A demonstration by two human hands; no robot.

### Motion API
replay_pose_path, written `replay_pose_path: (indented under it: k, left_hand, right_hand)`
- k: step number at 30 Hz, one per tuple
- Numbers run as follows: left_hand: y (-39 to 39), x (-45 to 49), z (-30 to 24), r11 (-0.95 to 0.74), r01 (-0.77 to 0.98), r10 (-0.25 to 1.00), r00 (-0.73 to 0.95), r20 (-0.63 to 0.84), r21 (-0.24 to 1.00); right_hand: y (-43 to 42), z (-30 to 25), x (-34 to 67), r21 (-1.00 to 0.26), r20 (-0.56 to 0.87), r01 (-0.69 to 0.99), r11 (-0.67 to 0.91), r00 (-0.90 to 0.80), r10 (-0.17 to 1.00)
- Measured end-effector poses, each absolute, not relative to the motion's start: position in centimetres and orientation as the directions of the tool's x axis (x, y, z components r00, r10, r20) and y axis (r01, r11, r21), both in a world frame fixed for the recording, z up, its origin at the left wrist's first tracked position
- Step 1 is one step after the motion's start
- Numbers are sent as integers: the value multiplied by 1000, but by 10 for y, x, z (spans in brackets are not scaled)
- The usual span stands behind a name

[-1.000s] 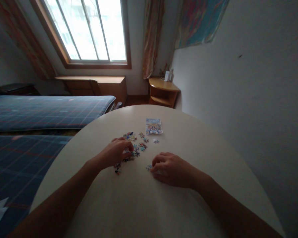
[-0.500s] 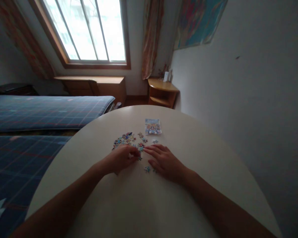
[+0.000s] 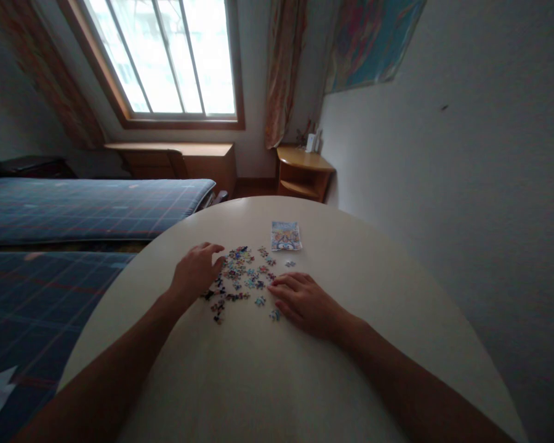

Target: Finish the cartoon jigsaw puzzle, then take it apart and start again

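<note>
Loose jigsaw puzzle pieces [image 3: 235, 269] lie spread in a pile on the round pale table [image 3: 258, 375]. At the pile's left edge is my left hand [image 3: 195, 269], open, its fingers apart and nothing visible in them. My right hand [image 3: 302, 303] rests palm down on the right side of the pile, open, fingertips touching or very close to the nearest pieces. A pale blue puzzle piece [image 3: 274, 315] lies by its thumb side, and a light piece [image 3: 290, 263] sits just beyond its fingers. What is under the right palm is hidden.
Behind the pieces lies a small printed picture packet [image 3: 286, 236]. Beds with plaid covers [image 3: 87, 209] stand to the left of the table. A white wall [image 3: 420, 184] runs along the right, with a wooden corner shelf [image 3: 305, 160] at the back.
My left hand has moved left and away from the middle of the pile, and its fingers have opened, uncovering pieces. My right hand has stayed nearly in place.
</note>
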State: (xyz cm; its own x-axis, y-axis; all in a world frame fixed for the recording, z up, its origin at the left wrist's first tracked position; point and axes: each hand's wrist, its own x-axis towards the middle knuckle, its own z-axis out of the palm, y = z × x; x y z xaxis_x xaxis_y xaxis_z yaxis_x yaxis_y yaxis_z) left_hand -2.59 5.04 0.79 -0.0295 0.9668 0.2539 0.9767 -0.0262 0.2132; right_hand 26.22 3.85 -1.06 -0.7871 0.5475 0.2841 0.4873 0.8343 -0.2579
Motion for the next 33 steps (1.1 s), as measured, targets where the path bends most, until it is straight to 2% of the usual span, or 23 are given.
replay_pose_path:
  k: [8,21,27,33]
  left_hand:
    - [62,-42,-6,-17,964,989,-23,145,266]
    - [63,-43,-3,-13,932,986,-48,157,363]
    - [61,-29,6,-62,866,980,-41,193,497]
    - [51,4,5,-55,615,993,-50,108,786]
  right_hand:
    - [39,-12,262,-256,327,495,830,-764,556]
    - [40,-8,268,-198,352,532,823,-745,567]
    - [41,-9,269,-236,364,525,818,-732,576]
    - [42,-11,269,-268,364,533,803,-716,596]
